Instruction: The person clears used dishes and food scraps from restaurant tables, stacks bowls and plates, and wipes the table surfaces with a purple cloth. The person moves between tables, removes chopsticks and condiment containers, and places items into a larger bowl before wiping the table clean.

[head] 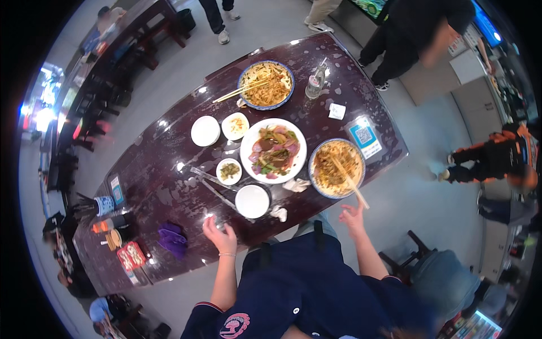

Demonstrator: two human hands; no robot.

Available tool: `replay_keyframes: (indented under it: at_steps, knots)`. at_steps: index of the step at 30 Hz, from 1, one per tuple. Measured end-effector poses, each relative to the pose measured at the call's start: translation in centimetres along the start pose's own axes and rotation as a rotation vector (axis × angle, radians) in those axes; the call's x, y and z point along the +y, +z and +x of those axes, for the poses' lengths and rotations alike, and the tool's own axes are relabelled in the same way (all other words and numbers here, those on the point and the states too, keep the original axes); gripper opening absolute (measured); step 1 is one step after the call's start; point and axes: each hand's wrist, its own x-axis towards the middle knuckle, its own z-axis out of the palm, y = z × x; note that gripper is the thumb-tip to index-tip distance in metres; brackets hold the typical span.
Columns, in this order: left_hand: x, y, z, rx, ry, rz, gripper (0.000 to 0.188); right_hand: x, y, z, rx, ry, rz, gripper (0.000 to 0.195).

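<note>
My left hand [220,235], fingers apart and holding nothing, hovers by the near edge of a dark wooden table [199,165]. Just off the same edge, my right hand [353,216] has its fingers spread near the ends of wooden chopsticks [345,173]; whether a finger touches them is unclear. Those chopsticks rest across a patterned bowl of noodles [328,178]. A white plate of meat and onions [273,150] lies left of that bowl. Around it are an empty white bowl [252,201], a small dish of greens [229,171] and crumpled tissues [278,213].
Farther back stand another noodle bowl [266,84] with chopsticks and a glass bottle [316,82] with a straw. A purple cloth [172,239], a red tray [131,256] and a chopstick holder [103,205] are at left. Several people stand or sit around; a stool [406,258] is behind at right.
</note>
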Motion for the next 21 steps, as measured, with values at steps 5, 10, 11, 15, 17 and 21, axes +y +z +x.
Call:
replay_keyframes:
  at_steps: [5,10,11,15,17,21]
  knots:
    - [17.3,4.9,1.3,-0.703,-0.1,-0.448,0.035,-2.6,0.9,3.1,0.173,-0.034,0.093,0.076]
    - [21.0,15.4,0.1,-1.075,-0.762,-0.81,0.066,-8.5,0.0,9.6,0.154,-0.158,-0.002,0.053]
    - [22.1,16.2,0.5,-1.07,-0.876,-0.884,0.072,-9.1,-0.3,10.5,0.045,-0.201,-0.063,0.054]
    - [22.9,18.1,0.9,-1.035,-1.013,-1.002,0.072,-10.4,0.8,14.2,-0.104,-0.196,-0.051,0.057]
    - [23.7,17.7,1.4,-1.057,-1.086,-1.048,0.065,-10.9,0.8,15.3,-0.161,-0.191,-0.046,0.058]
    - [24.0,16.8,1.4,-1.056,-1.117,-1.141,0.062,-12.4,1.1,16.7,-0.223,-0.08,0.047,0.059]
